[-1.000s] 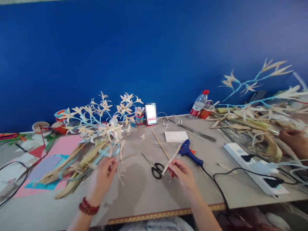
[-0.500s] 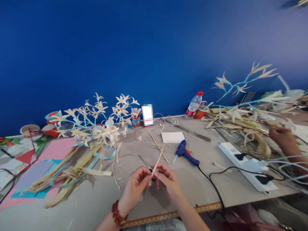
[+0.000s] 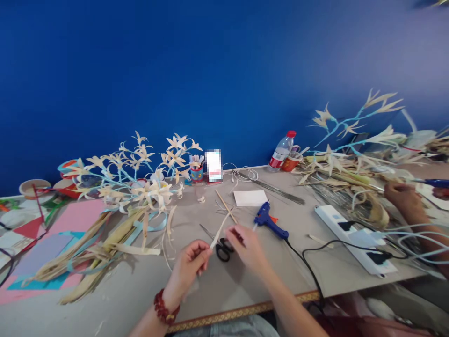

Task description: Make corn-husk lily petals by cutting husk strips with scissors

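Note:
My left hand (image 3: pixel 192 262), with a dark red bead bracelet (image 3: pixel 165 308) on its wrist, is closed in a pinch on the lower end of a pale, narrow husk strip (image 3: pixel 221 226). The strip slants up and away to the right. My right hand (image 3: pixel 248 247) is beside it with curved fingers slightly apart, and I see nothing held in it. Its fingertips are close to the black-handled scissors (image 3: pixel 222 252), which lie on the table under the strip; the hand partly covers one handle loop. A thin wooden stick (image 3: pixel 226 206) lies just beyond.
A blue glue gun (image 3: pixel 270 221) and a white power strip (image 3: pixel 354 241) with cables lie to the right. Husk flowers on blue stems (image 3: pixel 133 173) and dried husks (image 3: pixel 105 252) are at the left. A bottle (image 3: pixel 281 152) stands by the wall. Another person's hand (image 3: pixel 403 196) works at far right.
My hands have moved apart: the left went left and slightly down with the strip, the right came off the strip toward the right. The scissors' handles now show between them.

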Demonstrator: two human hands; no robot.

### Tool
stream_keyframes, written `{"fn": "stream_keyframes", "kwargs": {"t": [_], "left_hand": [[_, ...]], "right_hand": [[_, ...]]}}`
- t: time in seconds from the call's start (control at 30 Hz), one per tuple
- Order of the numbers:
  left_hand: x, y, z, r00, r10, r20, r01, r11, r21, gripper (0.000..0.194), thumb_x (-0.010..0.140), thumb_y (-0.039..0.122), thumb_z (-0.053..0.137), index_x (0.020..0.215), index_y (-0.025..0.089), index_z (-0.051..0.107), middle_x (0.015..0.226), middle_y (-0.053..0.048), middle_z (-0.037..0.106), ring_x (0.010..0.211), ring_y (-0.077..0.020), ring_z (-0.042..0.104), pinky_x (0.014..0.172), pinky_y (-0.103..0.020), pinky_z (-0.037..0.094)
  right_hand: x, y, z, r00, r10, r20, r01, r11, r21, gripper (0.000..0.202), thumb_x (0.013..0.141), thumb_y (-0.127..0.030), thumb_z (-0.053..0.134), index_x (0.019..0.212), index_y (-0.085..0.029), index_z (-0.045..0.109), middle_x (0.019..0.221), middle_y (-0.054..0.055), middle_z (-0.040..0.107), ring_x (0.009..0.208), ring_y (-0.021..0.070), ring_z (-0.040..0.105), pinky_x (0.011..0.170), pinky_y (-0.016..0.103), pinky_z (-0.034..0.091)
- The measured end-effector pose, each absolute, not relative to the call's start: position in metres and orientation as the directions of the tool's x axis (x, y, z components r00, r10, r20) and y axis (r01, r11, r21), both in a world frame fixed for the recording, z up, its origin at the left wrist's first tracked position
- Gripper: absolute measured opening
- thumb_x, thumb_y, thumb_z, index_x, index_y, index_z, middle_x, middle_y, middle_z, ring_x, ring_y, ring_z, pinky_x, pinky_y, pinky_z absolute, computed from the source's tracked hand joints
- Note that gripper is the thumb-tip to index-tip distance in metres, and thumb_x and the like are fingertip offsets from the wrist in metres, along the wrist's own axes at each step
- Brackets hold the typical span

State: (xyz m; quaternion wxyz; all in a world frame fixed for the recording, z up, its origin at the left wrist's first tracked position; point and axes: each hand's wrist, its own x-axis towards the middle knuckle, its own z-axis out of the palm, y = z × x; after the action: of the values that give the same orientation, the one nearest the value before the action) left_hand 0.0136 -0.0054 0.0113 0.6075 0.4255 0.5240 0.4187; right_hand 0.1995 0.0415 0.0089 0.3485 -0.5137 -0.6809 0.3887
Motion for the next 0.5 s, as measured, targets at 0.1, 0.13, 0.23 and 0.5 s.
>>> {"fn": "stream_keyframes", "kwargs": {"t": [0.1,0.13,0.23,0.5], "left_hand": [[0.013,-0.002,0.014,0.110,0.953,-0.283,-0.133,0.297,0.946,0.026,0.078,0.040,0.065,0.079,0.015,0.058,0.054,0.005,0.052,0.048,-0.0064,0.043,0.045,-0.017,0.032],[0.013,-0.001,0.015,0.122,0.954,-0.275,-0.153,0.291,0.944,0.025,0.079,0.040,0.064,0.081,0.015,0.059,0.057,0.004,0.054,0.049,-0.0065,0.045,0.047,-0.017,0.034],[0.015,0.001,0.016,0.139,0.960,-0.244,-0.187,0.268,0.945,0.022,0.081,0.037,0.062,0.086,0.015,0.059,0.061,0.002,0.058,0.052,-0.0071,0.048,0.051,-0.018,0.038],[0.012,0.008,0.019,0.133,0.972,-0.195,-0.200,0.219,0.955,0.019,0.083,0.032,0.061,0.090,0.015,0.056,0.064,0.001,0.063,0.054,-0.0084,0.054,0.055,-0.021,0.042]], "right_hand": [[0.213,0.072,0.013,-0.185,0.975,0.123,0.886,0.219,-0.410,0.020,0.091,-0.032,0.047,0.096,-0.017,0.060,0.094,0.010,0.066,0.078,0.0199,0.061,0.063,0.027,0.040],[0.214,0.080,0.013,-0.192,0.977,0.097,0.935,0.212,-0.285,0.018,0.089,-0.030,0.050,0.096,-0.017,0.060,0.096,0.011,0.066,0.081,0.0214,0.061,0.063,0.027,0.040],[0.212,0.095,0.006,-0.190,0.980,0.068,0.958,0.200,-0.207,0.011,0.084,-0.023,0.055,0.089,-0.016,0.060,0.090,0.011,0.067,0.076,0.0217,0.063,0.060,0.026,0.038],[0.237,0.097,0.007,-0.079,0.987,0.142,0.879,0.137,-0.457,0.013,0.087,-0.026,0.047,0.086,-0.017,0.056,0.074,0.007,0.065,0.067,0.0206,0.062,0.059,0.028,0.040]]}}
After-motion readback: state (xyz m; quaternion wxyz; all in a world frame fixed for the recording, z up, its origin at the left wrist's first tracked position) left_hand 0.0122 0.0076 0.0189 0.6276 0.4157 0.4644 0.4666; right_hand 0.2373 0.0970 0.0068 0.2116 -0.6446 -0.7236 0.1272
